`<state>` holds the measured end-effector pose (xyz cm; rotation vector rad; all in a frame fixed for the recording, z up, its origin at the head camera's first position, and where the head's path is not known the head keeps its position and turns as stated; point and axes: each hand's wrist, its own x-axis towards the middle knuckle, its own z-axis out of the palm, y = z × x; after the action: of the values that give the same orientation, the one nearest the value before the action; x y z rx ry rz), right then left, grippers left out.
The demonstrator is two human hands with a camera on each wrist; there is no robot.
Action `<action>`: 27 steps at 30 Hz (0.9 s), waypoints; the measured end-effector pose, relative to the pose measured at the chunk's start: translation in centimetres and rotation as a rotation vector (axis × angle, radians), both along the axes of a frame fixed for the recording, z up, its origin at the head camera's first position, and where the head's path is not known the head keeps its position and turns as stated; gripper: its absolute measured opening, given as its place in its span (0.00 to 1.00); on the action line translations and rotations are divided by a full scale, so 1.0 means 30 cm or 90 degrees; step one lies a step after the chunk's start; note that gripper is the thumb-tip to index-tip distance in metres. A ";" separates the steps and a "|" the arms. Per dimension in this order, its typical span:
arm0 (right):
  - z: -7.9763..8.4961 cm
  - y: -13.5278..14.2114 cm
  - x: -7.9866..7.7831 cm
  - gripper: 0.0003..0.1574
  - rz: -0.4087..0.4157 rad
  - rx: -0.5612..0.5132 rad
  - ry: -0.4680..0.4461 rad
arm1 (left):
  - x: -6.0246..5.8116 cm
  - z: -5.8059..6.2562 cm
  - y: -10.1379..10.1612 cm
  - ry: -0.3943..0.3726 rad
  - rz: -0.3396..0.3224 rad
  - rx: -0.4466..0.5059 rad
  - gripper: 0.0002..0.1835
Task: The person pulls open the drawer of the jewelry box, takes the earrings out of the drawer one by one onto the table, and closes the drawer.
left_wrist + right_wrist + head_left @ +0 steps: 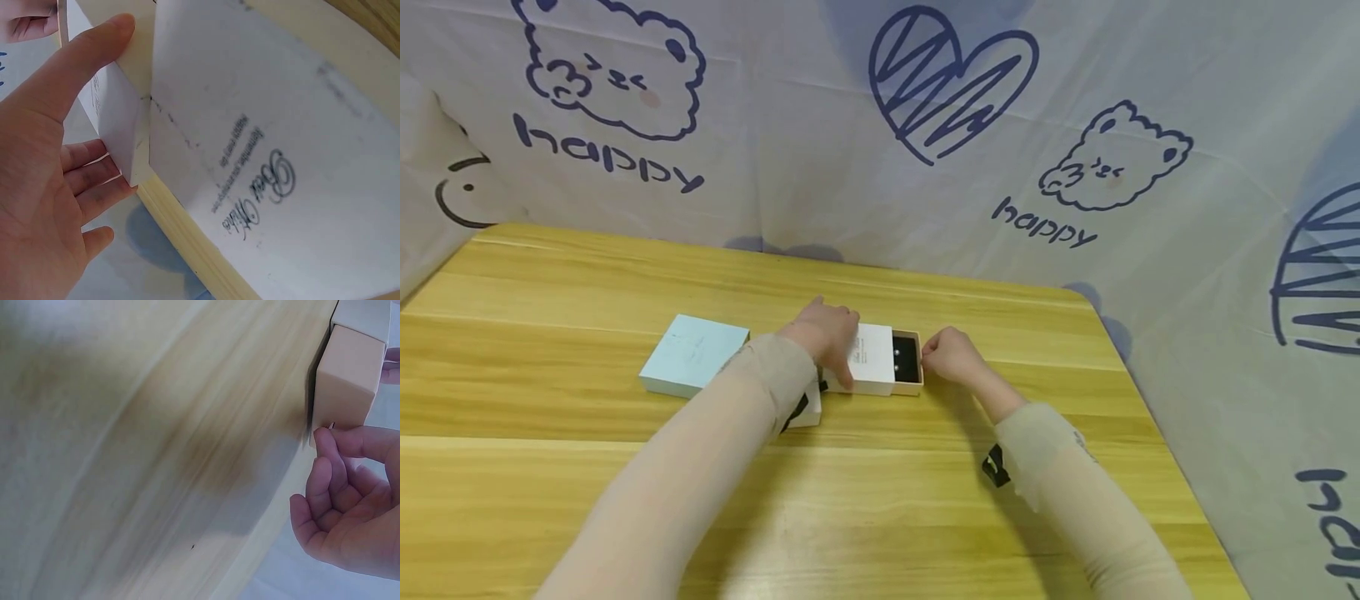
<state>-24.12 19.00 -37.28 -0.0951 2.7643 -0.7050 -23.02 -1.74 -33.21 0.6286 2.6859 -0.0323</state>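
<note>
A white jewellery box point(874, 358) lies on the table with its pinkish inner drawer point(347, 369) slid partly out to the right. The drawer's dark insert point(907, 360) carries small shiny dots. My left hand point(829, 335) grips the white sleeve across its width, thumb on the near side and fingers on the far side in the left wrist view. At the drawer's end, my right hand point(955, 354) pinches a tiny pull tab point(332, 425) between thumb and forefinger; its other fingers are curled.
A light blue box point(696, 354) lies to the left. Another white box point(810, 412) with printed lettering sits under the left wrist, large in the left wrist view. Behind the wooden table point(865, 517) hangs a white cloth point(820, 167) with drawings.
</note>
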 end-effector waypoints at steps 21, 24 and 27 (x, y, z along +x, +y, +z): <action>0.014 0.013 0.002 0.23 -0.005 -0.003 0.001 | -0.009 -0.005 0.015 0.020 -0.029 0.018 0.56; 0.011 0.011 0.001 0.24 -0.011 -0.006 -0.005 | -0.010 -0.013 0.038 0.034 -0.040 0.007 0.57; 0.004 0.010 0.001 0.25 -0.013 -0.014 -0.006 | -0.012 -0.023 0.051 0.038 -0.039 -0.001 0.55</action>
<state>-24.10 19.30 -37.17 -0.0683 2.7524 -0.7384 -23.38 -0.20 -33.88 0.7203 2.7227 -0.0697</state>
